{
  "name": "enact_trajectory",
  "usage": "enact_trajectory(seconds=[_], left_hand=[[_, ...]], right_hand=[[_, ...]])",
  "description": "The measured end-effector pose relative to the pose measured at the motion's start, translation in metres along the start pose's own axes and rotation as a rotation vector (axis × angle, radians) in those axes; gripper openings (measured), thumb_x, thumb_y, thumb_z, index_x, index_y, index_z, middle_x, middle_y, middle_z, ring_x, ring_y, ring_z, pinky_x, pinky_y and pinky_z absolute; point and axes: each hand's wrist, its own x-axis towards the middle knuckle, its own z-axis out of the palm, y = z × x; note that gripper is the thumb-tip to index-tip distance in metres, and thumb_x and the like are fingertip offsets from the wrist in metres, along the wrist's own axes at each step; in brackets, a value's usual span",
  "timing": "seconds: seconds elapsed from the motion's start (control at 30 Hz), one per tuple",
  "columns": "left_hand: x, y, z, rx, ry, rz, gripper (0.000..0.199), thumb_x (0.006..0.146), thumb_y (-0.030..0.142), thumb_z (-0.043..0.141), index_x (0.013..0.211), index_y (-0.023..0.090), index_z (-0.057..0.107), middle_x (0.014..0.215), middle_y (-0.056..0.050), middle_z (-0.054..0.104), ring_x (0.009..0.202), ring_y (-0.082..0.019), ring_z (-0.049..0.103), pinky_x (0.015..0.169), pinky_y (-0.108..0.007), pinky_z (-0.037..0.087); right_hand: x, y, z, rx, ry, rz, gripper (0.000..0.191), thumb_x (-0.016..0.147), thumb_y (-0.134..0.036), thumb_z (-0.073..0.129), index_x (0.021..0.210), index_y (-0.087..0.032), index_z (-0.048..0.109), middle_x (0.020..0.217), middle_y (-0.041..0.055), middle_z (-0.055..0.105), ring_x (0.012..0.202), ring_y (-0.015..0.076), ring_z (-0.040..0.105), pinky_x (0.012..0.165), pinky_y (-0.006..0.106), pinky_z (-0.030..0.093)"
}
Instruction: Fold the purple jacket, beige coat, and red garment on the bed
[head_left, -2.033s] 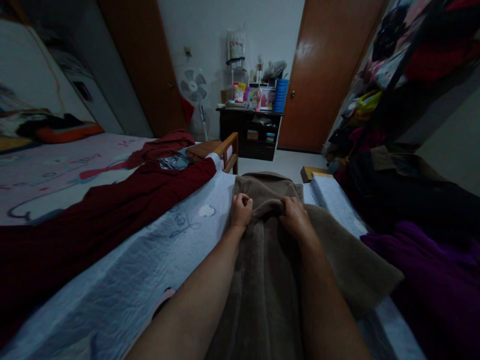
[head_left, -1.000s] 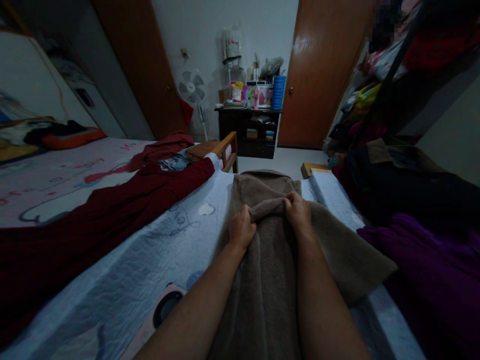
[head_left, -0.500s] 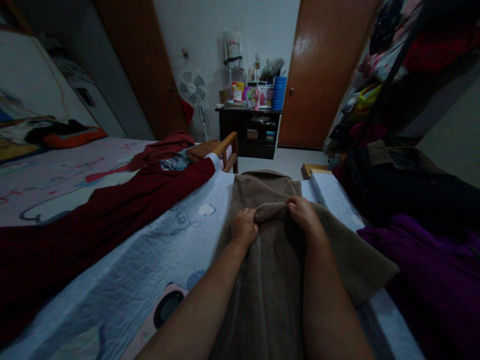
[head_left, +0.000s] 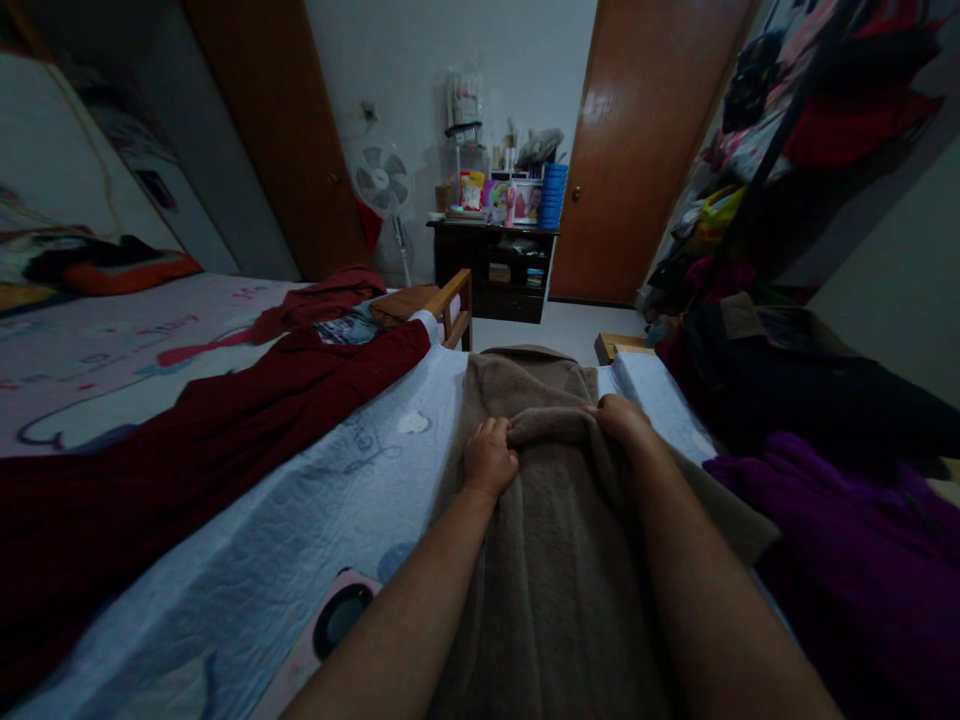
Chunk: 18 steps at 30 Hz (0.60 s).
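Note:
A brown, soft-looking coat (head_left: 547, 560) lies lengthwise on the bed in front of me, its far end near the bed's edge. My left hand (head_left: 490, 458) has its fingers curled over a fold at the coat's left side. On the right, my right hand (head_left: 622, 420) pinches the same raised fold, and the cloth between the two hands bunches into a ridge. Part of the coat spreads out to the right beneath my right forearm. The fingertips of both hands are partly hidden in the cloth.
Dark red clothing (head_left: 225, 410) lies along the left of the light blue bed sheet (head_left: 360, 480). A pink object with a black round part (head_left: 341, 620) is near my left forearm. Purple clothing (head_left: 847, 550) and a dark jacket (head_left: 817, 370) are piled at right. A wooden bed rail (head_left: 454, 295) stands ahead.
My right hand has moved a little to the right, drawing the gripped fold with it. The coat's right part has shifted slightly. My left hand stays nearly in place.

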Motion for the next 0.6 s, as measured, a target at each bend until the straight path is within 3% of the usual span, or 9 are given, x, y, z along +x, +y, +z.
enact_trajectory(seconds=[0.13, 0.27, 0.43, 0.6], left_hand=[[0.0, 0.001, -0.001, -0.025, -0.001, 0.003, 0.034, 0.069, 0.008, 0.057, 0.1, 0.022, 0.056, 0.103, -0.006, 0.06, 0.103, -0.023, 0.055, 0.094, -0.034, 0.043], [0.0, 0.001, -0.003, -0.021, -0.008, -0.014, 0.036, 0.069, 0.007, 0.057, 0.102, 0.023, 0.055, 0.105, -0.006, 0.06, 0.105, -0.023, 0.055, 0.095, -0.034, 0.043], [0.0, 0.002, -0.005, -0.044, -0.05, -0.003, 0.04, 0.07, 0.007, 0.057, 0.107, 0.024, 0.054, 0.109, -0.006, 0.059, 0.109, -0.023, 0.054, 0.097, -0.034, 0.042], [0.0, 0.002, -0.004, -0.067, -0.037, 0.013, 0.044, 0.07, 0.006, 0.055, 0.111, 0.023, 0.052, 0.111, -0.006, 0.059, 0.11, -0.023, 0.053, 0.098, -0.034, 0.041]], right_hand=[[0.0, -0.001, -0.002, -0.039, -0.006, -0.114, 0.028, 0.082, -0.037, 0.064, 0.098, -0.015, 0.073, 0.101, 0.0146, 0.072, 0.096, 0.0251, 0.066, 0.078, 0.03, 0.047], [0.003, -0.005, -0.018, -0.092, 0.055, -0.238, 0.021, 0.082, -0.019, 0.057, 0.095, -0.017, 0.073, 0.102, 0.0117, 0.072, 0.097, 0.0239, 0.065, 0.077, 0.028, 0.045], [0.023, -0.011, -0.04, -0.1, 0.208, -0.217, 0.024, 0.09, -0.021, 0.051, 0.1, -0.018, 0.072, 0.106, 0.0129, 0.067, 0.102, 0.026, 0.061, 0.083, 0.031, 0.042], [0.026, -0.012, -0.021, -0.147, 0.292, -0.239, 0.029, 0.093, -0.02, 0.044, 0.106, -0.016, 0.07, 0.115, 0.0173, 0.061, 0.111, 0.0291, 0.055, 0.091, 0.037, 0.04]])
